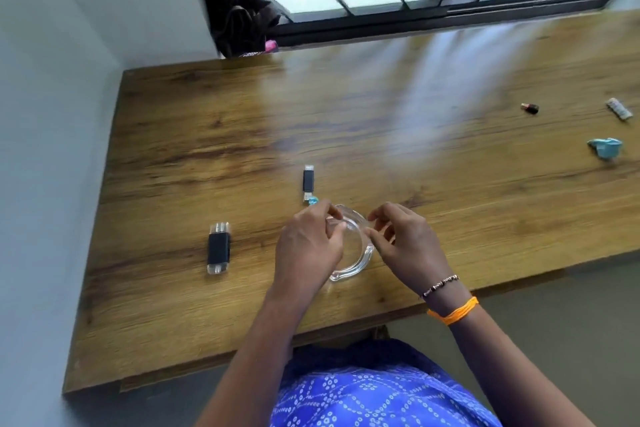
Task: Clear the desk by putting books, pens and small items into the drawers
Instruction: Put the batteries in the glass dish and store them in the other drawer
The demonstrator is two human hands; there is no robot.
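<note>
Glass dish (349, 250) pinched at its rim by left hand (308, 246) and right hand (405, 243), probably steadying it for lifting off desk (450, 163)

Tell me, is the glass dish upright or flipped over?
Upright. The glass dish sits with its rim facing up on the desk, and looks empty.

My blue white-dotted dress (374, 392) sits below the brown wood-grain desk (450, 218), where black-and-clear drives (218, 248), clear glass ashtray (356, 253) and orange wrist thread (453, 311) show.
</note>
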